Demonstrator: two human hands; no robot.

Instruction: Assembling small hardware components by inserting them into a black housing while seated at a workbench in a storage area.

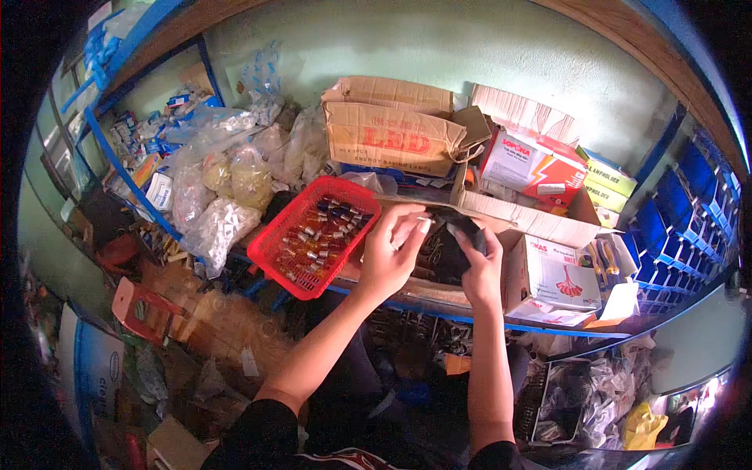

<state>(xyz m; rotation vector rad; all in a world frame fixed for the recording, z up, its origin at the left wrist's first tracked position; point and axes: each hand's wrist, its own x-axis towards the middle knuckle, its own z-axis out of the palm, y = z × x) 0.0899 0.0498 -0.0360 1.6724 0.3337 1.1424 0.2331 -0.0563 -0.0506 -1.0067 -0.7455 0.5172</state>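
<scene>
A black plastic bag [453, 257] sits between my hands over the shelf, its dark mouth facing up. My right hand [481, 265] grips its upper right edge, thumb on the near side. At the bag's left side is my left hand [394, 249], with thumb and fingers pinched together. What lies in that pinch is too small and hidden to name. To the left, a red plastic basket [269, 252] tilts on the shelf's front edge. Small bulbs [323, 231] with metal caps and amber or dark glass lie in it.
An open brown carton [392, 131] stands against the wall. Right of it are a red-and-white box [533, 163] and a white box [558, 274] beside yellow-handled tools [603, 257]. Clear bags [223, 227] pile up left. Blue bins [681, 211] line the right.
</scene>
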